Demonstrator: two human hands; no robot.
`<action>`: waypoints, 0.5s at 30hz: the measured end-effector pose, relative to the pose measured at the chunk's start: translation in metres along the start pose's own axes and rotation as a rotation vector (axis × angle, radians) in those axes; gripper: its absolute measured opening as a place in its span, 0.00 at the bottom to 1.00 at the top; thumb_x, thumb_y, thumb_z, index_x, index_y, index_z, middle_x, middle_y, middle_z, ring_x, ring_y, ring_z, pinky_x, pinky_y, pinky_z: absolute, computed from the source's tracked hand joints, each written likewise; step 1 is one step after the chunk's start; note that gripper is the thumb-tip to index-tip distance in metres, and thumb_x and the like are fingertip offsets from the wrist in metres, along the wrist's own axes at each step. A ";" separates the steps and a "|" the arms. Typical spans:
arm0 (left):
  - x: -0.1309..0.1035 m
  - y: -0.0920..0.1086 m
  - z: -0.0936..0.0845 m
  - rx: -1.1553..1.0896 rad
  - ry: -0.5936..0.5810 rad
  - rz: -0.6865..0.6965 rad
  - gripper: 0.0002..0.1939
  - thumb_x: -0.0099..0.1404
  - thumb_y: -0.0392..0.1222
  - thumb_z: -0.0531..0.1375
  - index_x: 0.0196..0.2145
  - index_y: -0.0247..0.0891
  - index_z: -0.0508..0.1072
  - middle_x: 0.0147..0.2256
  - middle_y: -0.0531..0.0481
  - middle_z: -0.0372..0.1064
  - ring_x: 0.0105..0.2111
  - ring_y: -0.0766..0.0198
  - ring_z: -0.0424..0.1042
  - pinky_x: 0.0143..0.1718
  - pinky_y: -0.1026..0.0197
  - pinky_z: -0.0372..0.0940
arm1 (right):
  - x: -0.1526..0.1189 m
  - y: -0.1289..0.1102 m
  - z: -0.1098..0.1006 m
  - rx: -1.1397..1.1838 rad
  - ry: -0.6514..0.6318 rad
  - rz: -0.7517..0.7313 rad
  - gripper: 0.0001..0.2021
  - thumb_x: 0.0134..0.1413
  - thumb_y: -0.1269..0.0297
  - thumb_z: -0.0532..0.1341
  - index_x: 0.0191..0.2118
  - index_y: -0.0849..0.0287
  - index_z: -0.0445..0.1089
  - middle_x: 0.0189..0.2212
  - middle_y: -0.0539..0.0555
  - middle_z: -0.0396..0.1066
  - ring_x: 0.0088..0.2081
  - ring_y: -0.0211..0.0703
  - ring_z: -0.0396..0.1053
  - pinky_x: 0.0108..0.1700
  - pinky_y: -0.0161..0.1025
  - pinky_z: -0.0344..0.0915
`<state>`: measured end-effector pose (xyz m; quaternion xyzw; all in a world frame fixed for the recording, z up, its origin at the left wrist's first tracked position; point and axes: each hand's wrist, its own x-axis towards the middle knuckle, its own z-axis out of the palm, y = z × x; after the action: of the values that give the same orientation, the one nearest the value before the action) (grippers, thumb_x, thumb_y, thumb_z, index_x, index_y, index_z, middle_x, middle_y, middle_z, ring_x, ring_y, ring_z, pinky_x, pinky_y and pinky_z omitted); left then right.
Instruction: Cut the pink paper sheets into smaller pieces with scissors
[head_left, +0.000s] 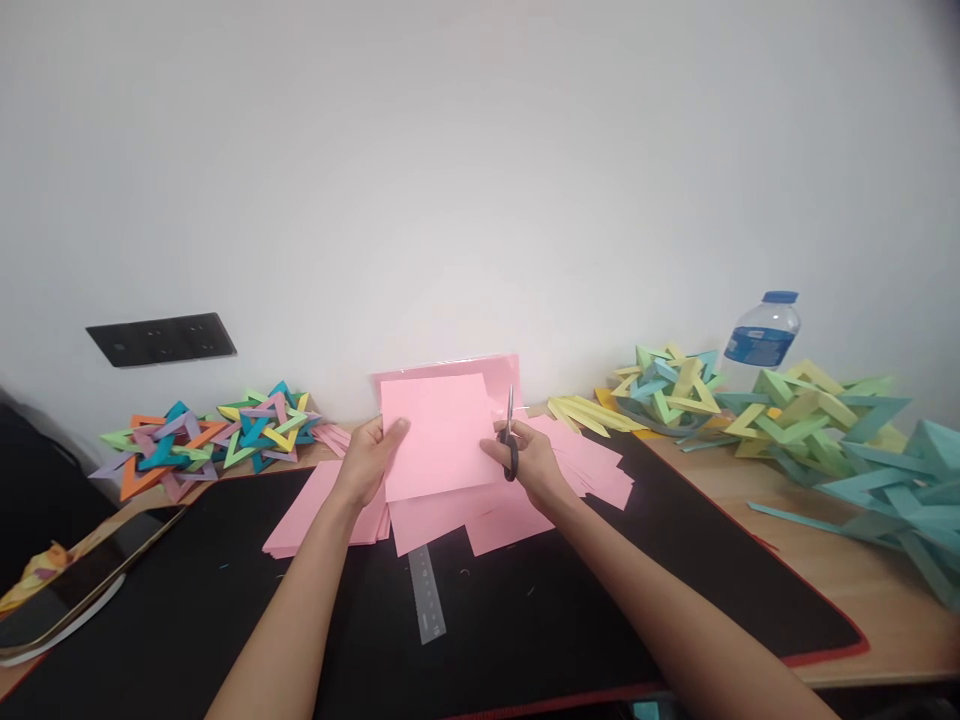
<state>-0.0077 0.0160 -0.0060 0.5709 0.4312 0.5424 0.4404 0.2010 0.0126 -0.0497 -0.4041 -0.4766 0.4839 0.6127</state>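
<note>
The square sheet of pink paper (439, 437) is raised in front of the person, above the black desk mat (517, 640), between the two hands. The left hand (367, 460) is closed on its left edge, with the thumb flat on the front and the fingers mostly hidden behind. The right hand (534, 460) is curled around the black-handled scissors (511, 440), which point upward; its thumb reaches the right edge of the sheet, but I cannot tell how firmly it pinches there.

The sheet looks very light and a little stiff, since it stays almost flat. I judge that it bends and creases easily, and that its smooth face may slide against another sheet. The side edges seem the best places for a soft pinch, away from the blades.

Below lie a stack of pink paper (300, 515), loose pink sheets (592, 460) and a ruler (427, 600).
</note>
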 end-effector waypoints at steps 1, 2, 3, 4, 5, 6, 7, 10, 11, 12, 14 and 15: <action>0.001 -0.001 -0.001 0.034 -0.002 -0.016 0.21 0.52 0.55 0.62 0.34 0.33 0.72 0.28 0.47 0.73 0.27 0.62 0.71 0.29 0.61 0.66 | 0.001 0.002 -0.001 -0.003 0.028 0.002 0.21 0.28 0.55 0.69 0.31 0.60 0.65 0.19 0.45 0.59 0.21 0.32 0.53 0.22 0.32 0.48; 0.002 -0.003 -0.002 0.075 0.009 -0.036 0.22 0.54 0.57 0.60 0.35 0.33 0.72 0.29 0.47 0.72 0.28 0.62 0.72 0.29 0.61 0.66 | 0.003 0.003 -0.002 0.002 0.074 -0.007 0.21 0.29 0.55 0.69 0.32 0.60 0.65 0.20 0.46 0.60 0.21 0.32 0.53 0.22 0.32 0.49; 0.004 -0.005 -0.003 0.133 0.033 -0.057 0.24 0.55 0.58 0.58 0.37 0.33 0.71 0.31 0.45 0.72 0.29 0.61 0.73 0.31 0.59 0.67 | 0.005 0.005 -0.004 0.016 0.135 -0.023 0.21 0.30 0.56 0.69 0.32 0.60 0.65 0.20 0.46 0.60 0.21 0.32 0.53 0.22 0.32 0.48; 0.005 -0.008 -0.005 0.222 0.062 -0.077 0.25 0.56 0.58 0.57 0.40 0.33 0.70 0.33 0.43 0.73 0.30 0.59 0.73 0.33 0.57 0.67 | 0.007 0.006 -0.006 0.037 0.206 -0.045 0.20 0.30 0.56 0.68 0.32 0.60 0.64 0.20 0.45 0.59 0.20 0.31 0.52 0.21 0.32 0.48; 0.007 -0.011 -0.008 0.342 0.090 -0.091 0.26 0.57 0.56 0.57 0.44 0.32 0.68 0.37 0.40 0.72 0.34 0.56 0.74 0.37 0.54 0.66 | 0.009 0.007 -0.008 0.066 0.278 -0.070 0.19 0.31 0.57 0.68 0.31 0.60 0.63 0.19 0.45 0.59 0.20 0.31 0.52 0.21 0.31 0.48; 0.008 -0.014 -0.010 0.497 0.112 -0.094 0.27 0.56 0.53 0.58 0.47 0.32 0.66 0.41 0.36 0.71 0.38 0.52 0.73 0.40 0.52 0.65 | 0.012 0.007 -0.011 0.093 0.341 -0.089 0.18 0.32 0.58 0.67 0.30 0.60 0.63 0.19 0.44 0.58 0.20 0.31 0.52 0.21 0.31 0.49; 0.008 -0.017 -0.013 0.666 0.115 -0.090 0.29 0.54 0.50 0.60 0.50 0.31 0.64 0.45 0.33 0.70 0.44 0.49 0.71 0.44 0.51 0.62 | 0.014 0.008 -0.013 0.122 0.394 -0.098 0.17 0.32 0.59 0.67 0.30 0.59 0.62 0.19 0.44 0.58 0.20 0.31 0.53 0.21 0.31 0.50; 0.009 -0.029 -0.019 1.009 -0.008 -0.119 0.37 0.49 0.44 0.64 0.55 0.32 0.59 0.55 0.31 0.61 0.55 0.45 0.60 0.51 0.51 0.57 | 0.020 0.009 -0.018 0.197 0.458 -0.053 0.17 0.33 0.59 0.66 0.31 0.60 0.64 0.21 0.47 0.62 0.22 0.34 0.59 0.23 0.32 0.56; 0.009 -0.032 -0.021 1.061 -0.066 -0.150 0.39 0.49 0.43 0.65 0.57 0.33 0.57 0.56 0.32 0.59 0.56 0.45 0.58 0.51 0.52 0.56 | 0.021 0.010 -0.019 0.212 0.465 -0.035 0.17 0.33 0.59 0.66 0.32 0.60 0.65 0.22 0.48 0.63 0.23 0.35 0.61 0.24 0.33 0.58; 0.009 -0.035 -0.022 1.093 -0.114 -0.184 0.41 0.48 0.43 0.65 0.58 0.34 0.55 0.57 0.31 0.58 0.56 0.45 0.58 0.51 0.52 0.56 | 0.022 0.011 -0.020 0.222 0.472 -0.020 0.17 0.33 0.59 0.66 0.33 0.60 0.65 0.23 0.48 0.64 0.24 0.36 0.63 0.25 0.33 0.60; 0.010 -0.040 -0.024 1.124 -0.154 -0.233 0.44 0.46 0.42 0.66 0.59 0.34 0.54 0.56 0.30 0.60 0.55 0.44 0.59 0.49 0.51 0.57 | 0.024 0.013 -0.021 0.227 0.480 -0.005 0.18 0.34 0.59 0.66 0.33 0.60 0.66 0.25 0.49 0.65 0.25 0.37 0.65 0.26 0.34 0.62; 0.011 -0.042 -0.024 1.129 -0.154 -0.242 0.45 0.45 0.41 0.66 0.59 0.33 0.53 0.55 0.30 0.60 0.55 0.43 0.60 0.49 0.50 0.57 | 0.025 0.015 -0.021 0.223 0.478 -0.001 0.18 0.34 0.59 0.66 0.34 0.60 0.66 0.26 0.50 0.66 0.26 0.38 0.65 0.26 0.35 0.63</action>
<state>-0.0322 0.0371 -0.0435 0.7016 0.6826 0.1312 0.1567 0.2207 0.0391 -0.0636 -0.4365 -0.2621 0.4240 0.7490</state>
